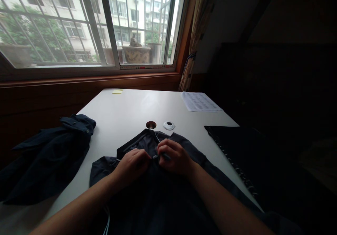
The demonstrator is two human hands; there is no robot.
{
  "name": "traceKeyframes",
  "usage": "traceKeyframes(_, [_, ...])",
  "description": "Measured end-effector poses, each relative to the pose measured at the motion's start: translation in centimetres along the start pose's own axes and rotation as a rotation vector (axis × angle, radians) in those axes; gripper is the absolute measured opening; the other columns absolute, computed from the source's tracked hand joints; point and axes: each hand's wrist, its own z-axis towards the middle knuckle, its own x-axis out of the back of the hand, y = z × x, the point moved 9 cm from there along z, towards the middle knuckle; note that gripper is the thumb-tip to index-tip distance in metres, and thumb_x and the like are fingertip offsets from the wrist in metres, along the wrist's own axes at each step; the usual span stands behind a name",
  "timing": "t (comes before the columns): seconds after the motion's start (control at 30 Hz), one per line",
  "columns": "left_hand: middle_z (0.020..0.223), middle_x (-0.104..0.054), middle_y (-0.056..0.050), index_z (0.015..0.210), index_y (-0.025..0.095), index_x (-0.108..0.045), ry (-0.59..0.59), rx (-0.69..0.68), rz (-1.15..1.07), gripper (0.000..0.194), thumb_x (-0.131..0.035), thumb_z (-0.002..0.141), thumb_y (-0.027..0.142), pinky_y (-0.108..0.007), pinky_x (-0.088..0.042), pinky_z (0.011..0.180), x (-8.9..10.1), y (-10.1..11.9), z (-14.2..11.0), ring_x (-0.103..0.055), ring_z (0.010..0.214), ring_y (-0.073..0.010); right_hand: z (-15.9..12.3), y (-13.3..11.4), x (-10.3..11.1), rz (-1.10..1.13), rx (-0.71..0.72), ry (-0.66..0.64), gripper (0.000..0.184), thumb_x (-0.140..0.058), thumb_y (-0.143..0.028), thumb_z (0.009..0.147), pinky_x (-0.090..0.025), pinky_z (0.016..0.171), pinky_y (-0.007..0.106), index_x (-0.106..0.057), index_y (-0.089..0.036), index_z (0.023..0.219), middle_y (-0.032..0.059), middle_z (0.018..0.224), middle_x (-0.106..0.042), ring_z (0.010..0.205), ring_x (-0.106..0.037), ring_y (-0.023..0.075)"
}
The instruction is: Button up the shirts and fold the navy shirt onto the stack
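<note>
A dark garment [163,193] lies spread on the white table [137,105], its stiff-looking edge pointing away from me. My left hand [134,161] is closed, with fingertips pinching the cloth just below that edge. Opposite it, my right hand [173,155] is also closed, thumb and fingers bent onto the same garment. A small pale round piece [155,157], perhaps a button, shows between the fingertips. From the right fingers a thin white cord [157,136] runs up toward the edge. Shadow hides exactly what each hand pinches.
On the left, another dark blue garment [58,147] hangs over the table side. Dark folded cloth [247,150] lies along the right. Farther back are printed papers [201,102], a yellow note [117,91], a cable hole [151,125] and its round cover [169,125].
</note>
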Motion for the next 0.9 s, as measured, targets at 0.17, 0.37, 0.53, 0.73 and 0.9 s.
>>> traceKeyframes(0.17, [0.073,-0.063,-0.001,0.087,0.018,-0.062,0.052,0.008,-0.002,0.018,-0.049,0.08,0.009,-0.024,-0.045,0.058,0.76,0.15,0.0,-0.058,0.062,-0.0138,-0.14,0.65,0.54,0.02,-0.04,0.036,0.028,-0.055,-0.003,0.072,-0.056,0.066,0.031,-0.053,-0.025,0.089,0.0028,0.09,-0.059,0.077,-0.059,0.0163])
traceKeyframes(0.37, [0.072,-0.063,-0.001,0.086,0.018,-0.062,0.068,-0.009,-0.004,0.016,-0.05,0.08,0.01,-0.023,-0.045,0.058,0.98,0.49,0.08,-0.058,0.062,-0.0135,-0.14,0.62,0.59,0.03,-0.043,0.045,0.028,-0.055,-0.004,0.072,-0.056,0.067,0.032,-0.054,-0.025,0.089,0.0029,0.09,-0.061,0.077,-0.06,0.0167])
traceKeyframes(0.53, [0.071,-0.063,0.0,0.085,0.018,-0.062,0.066,0.0,-0.003,0.016,-0.05,0.081,0.01,-0.022,-0.044,0.057,0.86,0.29,0.07,-0.057,0.061,-0.0129,-0.03,0.51,0.66,0.043,-0.048,0.032,0.026,-0.055,-0.005,0.073,-0.055,0.067,0.033,-0.054,-0.025,0.089,0.0035,0.09,-0.06,0.077,-0.059,0.0169])
traceKeyframes(0.73, [0.072,-0.063,-0.001,0.086,0.017,-0.063,0.073,-0.013,-0.004,0.016,-0.05,0.081,0.009,-0.022,-0.044,0.057,0.94,0.42,-0.11,-0.058,0.062,-0.0133,0.02,0.62,0.58,0.074,-0.053,0.007,0.022,-0.053,-0.006,0.075,-0.054,0.069,0.034,-0.053,-0.023,0.088,0.0046,0.092,-0.058,0.08,-0.058,0.0177])
traceKeyframes(0.9, [0.074,-0.064,-0.001,0.084,0.017,-0.06,0.063,-0.024,-0.005,0.012,-0.051,0.081,0.009,-0.023,-0.045,0.059,0.88,0.5,-0.07,-0.059,0.064,-0.0138,0.06,1.04,0.61,0.066,-0.083,-0.012,0.019,-0.052,-0.006,0.077,-0.051,0.068,0.033,-0.053,-0.023,0.085,0.0033,0.087,-0.057,0.077,-0.056,0.017])
